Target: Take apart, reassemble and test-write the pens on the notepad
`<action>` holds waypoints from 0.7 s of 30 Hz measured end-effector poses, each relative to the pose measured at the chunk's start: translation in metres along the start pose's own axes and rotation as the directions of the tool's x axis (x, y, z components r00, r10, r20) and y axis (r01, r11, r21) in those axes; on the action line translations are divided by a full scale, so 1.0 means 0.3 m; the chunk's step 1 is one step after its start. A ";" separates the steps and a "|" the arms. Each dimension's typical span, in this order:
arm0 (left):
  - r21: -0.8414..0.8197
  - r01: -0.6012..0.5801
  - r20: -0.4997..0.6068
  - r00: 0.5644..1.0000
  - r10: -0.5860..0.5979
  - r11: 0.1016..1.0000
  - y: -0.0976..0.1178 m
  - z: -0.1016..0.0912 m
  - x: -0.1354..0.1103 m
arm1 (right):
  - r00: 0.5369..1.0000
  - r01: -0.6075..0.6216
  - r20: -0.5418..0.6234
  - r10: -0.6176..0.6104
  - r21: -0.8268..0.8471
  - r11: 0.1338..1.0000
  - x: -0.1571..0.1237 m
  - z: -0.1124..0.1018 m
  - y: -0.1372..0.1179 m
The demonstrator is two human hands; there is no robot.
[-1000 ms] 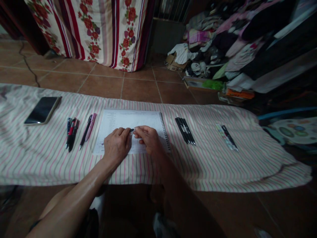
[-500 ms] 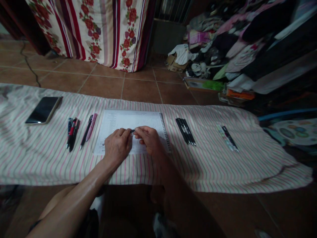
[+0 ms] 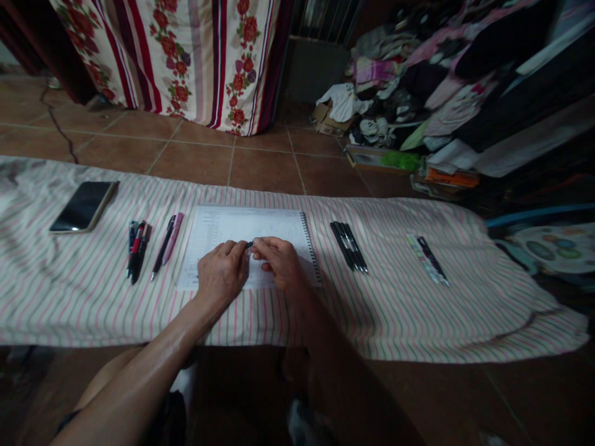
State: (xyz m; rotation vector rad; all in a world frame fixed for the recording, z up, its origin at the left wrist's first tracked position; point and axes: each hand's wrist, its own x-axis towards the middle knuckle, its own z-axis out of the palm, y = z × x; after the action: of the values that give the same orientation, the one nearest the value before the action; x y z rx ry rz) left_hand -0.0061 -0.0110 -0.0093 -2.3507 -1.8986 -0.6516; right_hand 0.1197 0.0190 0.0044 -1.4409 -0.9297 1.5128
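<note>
Currently, the left hand (image 3: 222, 275) is closed around a slim black pen (image 3: 249, 245), which lies over a white spiral-bound notebook (image 3: 251, 226) on a pink-striped cream cloth (image 3: 395, 322). The right hand (image 3: 279, 263) curls just beside it, fingers at the pen's far tip; whether they grip it, I cannot tell. Loose pens (image 3: 137, 251) lie left of the notebook, black pens (image 3: 348, 246) right.

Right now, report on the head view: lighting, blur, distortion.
Head view: dim overall, with the clothes pile sinking into shadow at right; the wide lens curves the cloth edges; the notebook print is too soft to read; the pen between the left hand and right hand is small and mostly hidden.
</note>
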 end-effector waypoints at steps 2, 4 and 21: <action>0.003 0.001 0.009 1.000 -0.001 1.000 0.000 0.000 -0.001 | 1.000 0.003 0.010 -0.003 -0.006 1.000 0.002 0.000 0.006; 0.009 0.000 0.014 1.000 0.000 1.000 0.000 0.002 -0.001 | 1.000 0.016 0.021 -0.016 -0.005 1.000 0.007 -0.001 0.015; -0.026 0.016 0.031 0.999 -0.015 1.000 -0.003 0.000 0.001 | 0.995 0.029 -0.098 -0.023 0.057 0.998 0.002 -0.013 -0.003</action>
State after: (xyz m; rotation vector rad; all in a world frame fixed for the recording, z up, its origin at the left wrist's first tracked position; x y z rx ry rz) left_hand -0.0069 -0.0105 -0.0095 -2.3778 -1.9340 -0.6500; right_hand 0.1237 0.0196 0.0048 -1.4418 -0.8361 1.4261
